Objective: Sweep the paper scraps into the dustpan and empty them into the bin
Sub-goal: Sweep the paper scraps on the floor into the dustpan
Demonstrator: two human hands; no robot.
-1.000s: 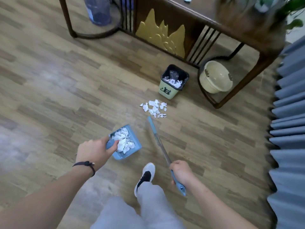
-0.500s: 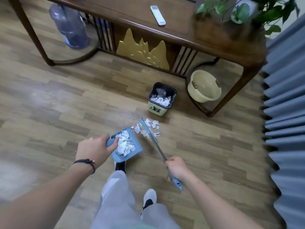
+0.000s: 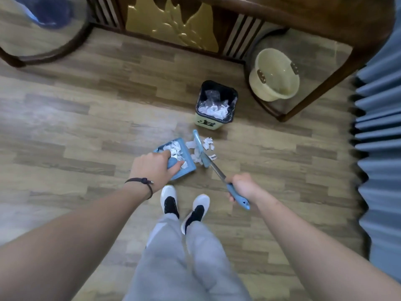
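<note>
Wood-plank floor (image 3: 65, 131) is running across the whole view, soft light glaring off it at left. Dark wooden bench (image 3: 325, 16) is standing along the top, gold carved panel (image 3: 171, 22) sitting between slatted sections. Cream basin (image 3: 274, 74) is sitting under its right end. Blue water jug (image 3: 50, 11) is standing under its left end. Blue pleated curtain (image 3: 379, 127) is hanging down the right edge.
</note>
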